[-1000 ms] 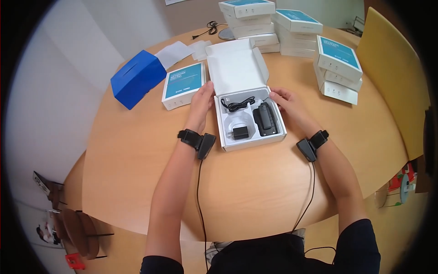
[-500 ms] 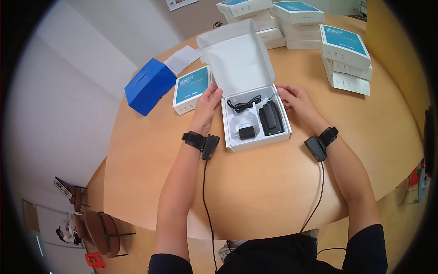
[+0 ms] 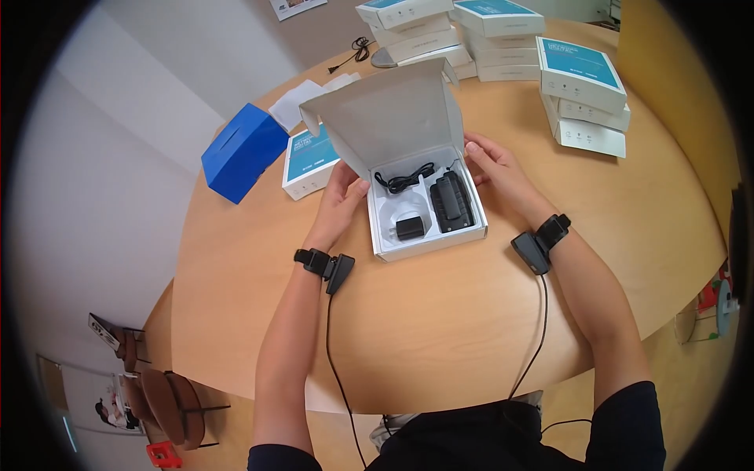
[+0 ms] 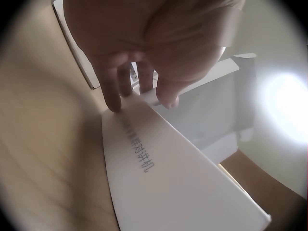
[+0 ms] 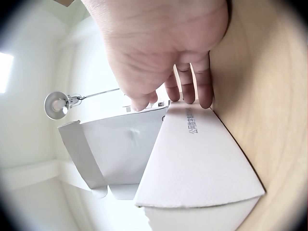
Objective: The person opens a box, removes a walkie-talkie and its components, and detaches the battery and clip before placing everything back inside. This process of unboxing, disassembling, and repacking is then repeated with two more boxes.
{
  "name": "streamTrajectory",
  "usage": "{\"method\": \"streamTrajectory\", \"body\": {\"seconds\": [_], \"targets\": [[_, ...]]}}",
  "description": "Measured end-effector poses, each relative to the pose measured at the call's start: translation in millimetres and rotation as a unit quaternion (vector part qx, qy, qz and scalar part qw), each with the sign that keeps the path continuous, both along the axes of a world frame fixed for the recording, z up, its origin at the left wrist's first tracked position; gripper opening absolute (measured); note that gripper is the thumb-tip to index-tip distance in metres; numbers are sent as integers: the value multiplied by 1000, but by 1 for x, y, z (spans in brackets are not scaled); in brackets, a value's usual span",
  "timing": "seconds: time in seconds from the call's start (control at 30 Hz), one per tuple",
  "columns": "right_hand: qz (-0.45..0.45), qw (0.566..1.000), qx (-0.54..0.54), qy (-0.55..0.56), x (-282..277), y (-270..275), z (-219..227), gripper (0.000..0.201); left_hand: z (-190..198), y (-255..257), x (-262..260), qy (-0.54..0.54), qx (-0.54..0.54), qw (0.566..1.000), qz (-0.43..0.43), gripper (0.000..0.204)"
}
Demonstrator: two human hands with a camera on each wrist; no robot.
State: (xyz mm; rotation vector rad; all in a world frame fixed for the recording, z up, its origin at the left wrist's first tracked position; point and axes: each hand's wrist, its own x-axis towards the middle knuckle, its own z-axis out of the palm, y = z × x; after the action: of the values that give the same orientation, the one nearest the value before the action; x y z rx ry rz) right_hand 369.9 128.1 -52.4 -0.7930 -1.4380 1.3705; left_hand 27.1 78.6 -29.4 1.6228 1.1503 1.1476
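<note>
In the head view a white cardboard box [image 3: 430,250] lies open on the table, its lid [image 3: 385,110] standing up and leaning forward. White compartments inside hold a black walkie-talkie-like device [image 3: 451,202], a coiled black cable [image 3: 404,179] and a black power adapter [image 3: 409,228]. My left hand [image 3: 339,206] is at the box's back left corner; in the left wrist view, its extended fingers [image 4: 113,98] touch the box side near the lid. At the opposite back corner is my right hand [image 3: 503,169], with straight fingers [image 5: 204,91] against the side and thumb by the lid.
Left of the box are a closed teal-and-white box [image 3: 310,161] and a blue box [image 3: 245,153]. White papers [image 3: 292,104] lie behind them. Stacks of similar boxes [image 3: 510,63] stand at the back, with another stack [image 3: 583,98] at the right. Cords [image 3: 331,353] run from both wrist cameras.
The lid has swung up and forward from leaning back. Both hands remain by the box's back corners, the left slightly lower beside the lid. The head view has shifted.
</note>
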Motion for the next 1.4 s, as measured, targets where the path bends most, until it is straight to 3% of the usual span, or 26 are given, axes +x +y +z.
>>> {"method": "streamTrajectory", "body": {"seconds": [0.27,0.43,0.63,0.83,1.4], "targets": [[60,998,-5,-11,3,-2,0,53,-11,-1,-6,10,18,1000,-16,65],[43,999,16,-19,1,1,-5,54,-9,-2,-4,5,11,1000,-5,65],[42,998,38,-21,-1,5,-10,53,6,-9,7,107,52,992,35,61],[33,998,47,-38,0,0,-3,49,-2,-6,3,123,63,990,35,58],[43,996,39,-69,6,-1,2,47,-14,3,1,79,69,994,27,58]]}}
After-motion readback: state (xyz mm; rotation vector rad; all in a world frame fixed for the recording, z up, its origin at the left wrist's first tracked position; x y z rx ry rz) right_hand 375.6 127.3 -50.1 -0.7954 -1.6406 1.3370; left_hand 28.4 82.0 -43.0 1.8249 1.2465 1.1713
